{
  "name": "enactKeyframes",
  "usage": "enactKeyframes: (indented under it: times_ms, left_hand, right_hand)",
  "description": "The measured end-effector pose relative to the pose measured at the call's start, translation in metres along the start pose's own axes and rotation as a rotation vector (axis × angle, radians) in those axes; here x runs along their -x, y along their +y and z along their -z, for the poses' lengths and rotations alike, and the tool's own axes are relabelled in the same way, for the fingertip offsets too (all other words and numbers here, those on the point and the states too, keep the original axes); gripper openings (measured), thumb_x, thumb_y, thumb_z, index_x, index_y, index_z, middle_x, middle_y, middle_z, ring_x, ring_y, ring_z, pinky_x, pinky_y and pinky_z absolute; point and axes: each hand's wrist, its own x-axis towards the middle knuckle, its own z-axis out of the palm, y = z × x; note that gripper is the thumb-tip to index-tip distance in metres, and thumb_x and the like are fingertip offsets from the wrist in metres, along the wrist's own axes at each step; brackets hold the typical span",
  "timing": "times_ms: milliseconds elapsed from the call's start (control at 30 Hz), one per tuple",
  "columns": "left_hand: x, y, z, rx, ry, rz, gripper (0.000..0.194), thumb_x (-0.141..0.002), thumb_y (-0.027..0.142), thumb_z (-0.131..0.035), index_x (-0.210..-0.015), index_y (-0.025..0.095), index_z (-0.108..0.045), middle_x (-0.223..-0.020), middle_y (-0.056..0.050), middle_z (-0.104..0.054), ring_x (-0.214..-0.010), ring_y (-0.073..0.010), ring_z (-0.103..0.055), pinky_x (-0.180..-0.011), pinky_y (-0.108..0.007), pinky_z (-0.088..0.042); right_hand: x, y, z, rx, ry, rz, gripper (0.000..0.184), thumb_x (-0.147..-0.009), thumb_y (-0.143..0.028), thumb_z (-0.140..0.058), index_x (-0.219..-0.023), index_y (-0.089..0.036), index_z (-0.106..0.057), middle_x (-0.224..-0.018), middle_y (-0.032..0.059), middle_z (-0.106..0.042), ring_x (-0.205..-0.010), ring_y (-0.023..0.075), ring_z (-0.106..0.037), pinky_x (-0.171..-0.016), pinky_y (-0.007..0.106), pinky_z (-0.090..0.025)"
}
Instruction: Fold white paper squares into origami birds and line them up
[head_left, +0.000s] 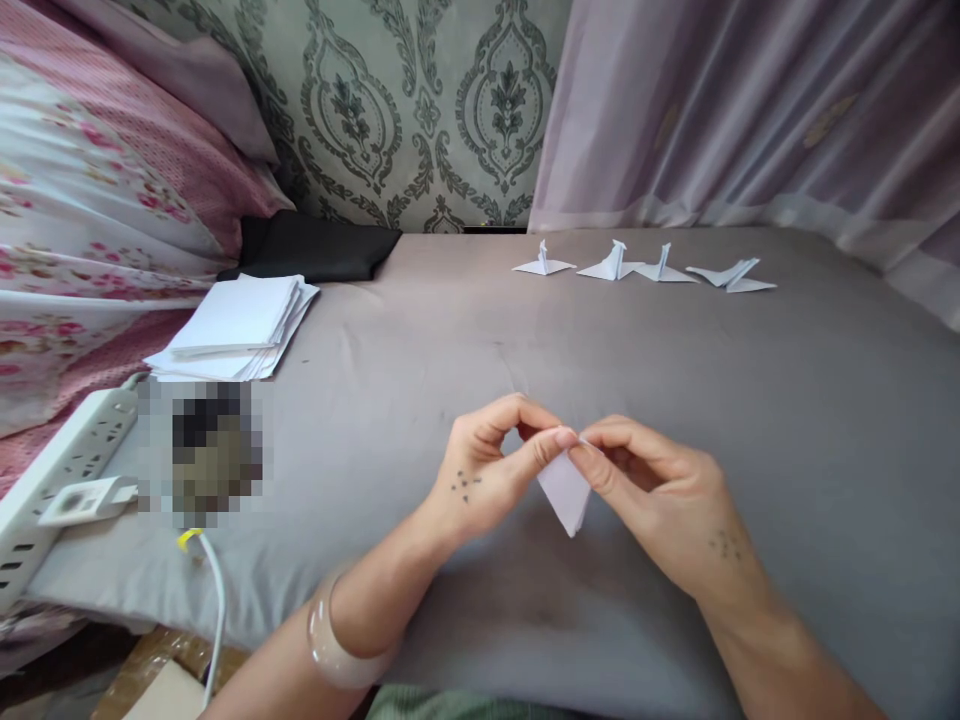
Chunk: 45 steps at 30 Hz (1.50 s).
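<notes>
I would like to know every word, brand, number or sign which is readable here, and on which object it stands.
No text is readable.
White adapter: faint mark, too small and blurred to read.
Pixelated patch: nothing can be read.
Folded paper: no visible writing.
Left hand and right hand: dark dots, no letters.

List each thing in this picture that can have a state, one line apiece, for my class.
Left hand: pinching
Right hand: pinching
Folded paper: held by both hands, point downward
Four paper birds: folded, in a row
Paper stack: flat, edges uneven
White adapter: seemingly plugged into the power strip
Bangle: worn on the left arm
Curtain: hanging in folds
</notes>
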Motion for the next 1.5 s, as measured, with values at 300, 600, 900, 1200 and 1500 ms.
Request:
enactKeyframes:
  times_ms: [300,600,900,1200,1500]
  left_hand:
    - [-0.008,-0.008,0.002,0.302,0.124,0.304,0.020,-0.075,0.032,-0.077,-0.080,0.016,-0.068,-0.069,0.002,-0.062,-0.063,-0.0079,-0.054,-0.063,-0.022,-0.043]
    - [-0.010,-0.008,0.004,0.314,0.039,0.483,0.021,-0.070,0.030,-0.081,-0.076,0.013,-0.069,-0.072,-0.001,-0.066,-0.066,-0.0083,-0.055,-0.064,-0.022,-0.040]
    - [-0.006,-0.009,-0.007,0.503,0.103,0.543,0.025,-0.065,0.026,-0.084,-0.077,0.013,-0.067,-0.075,-0.001,-0.065,-0.071,-0.0101,-0.058,-0.077,-0.026,-0.044]
    - [-0.007,-0.011,-0.004,0.382,0.030,0.461,0.021,-0.071,0.031,-0.080,-0.080,0.015,-0.072,-0.078,-0.002,-0.069,-0.074,-0.0117,-0.059,-0.076,-0.026,-0.042]
    - [-0.004,-0.016,-0.010,0.501,0.073,0.473,0.017,-0.073,0.031,-0.079,-0.076,0.015,-0.074,-0.075,-0.002,-0.068,-0.074,-0.0116,-0.057,-0.077,-0.026,-0.042]
  right_hand:
    - [-0.007,0.004,-0.003,-0.051,-0.022,-0.249,0.019,-0.084,-0.040,-0.064,-0.081,-0.022,-0.071,-0.071,-0.0005,-0.066,-0.066,0.0133,-0.059,-0.061,0.024,-0.047]
    - [-0.013,0.016,0.008,-0.192,0.092,-0.258,0.035,-0.086,-0.052,-0.059,-0.107,-0.026,-0.069,-0.092,0.0037,-0.069,-0.085,0.0173,-0.061,-0.075,0.029,-0.049]
    - [-0.012,0.017,-0.011,-0.201,0.033,-0.225,0.022,-0.083,-0.044,-0.067,-0.082,-0.023,-0.072,-0.079,0.0000,-0.064,-0.075,0.0133,-0.056,-0.069,0.024,-0.044]
    - [-0.012,0.009,-0.005,-0.071,0.016,-0.219,0.028,-0.080,-0.043,-0.068,-0.064,-0.020,-0.069,-0.064,-0.0021,-0.053,-0.062,0.0104,-0.047,-0.058,0.024,-0.036]
    - [-0.010,0.007,-0.010,-0.072,0.041,-0.186,0.027,-0.081,-0.038,-0.067,-0.062,-0.020,-0.063,-0.066,-0.0020,-0.054,-0.063,0.0106,-0.047,-0.059,0.025,-0.036]
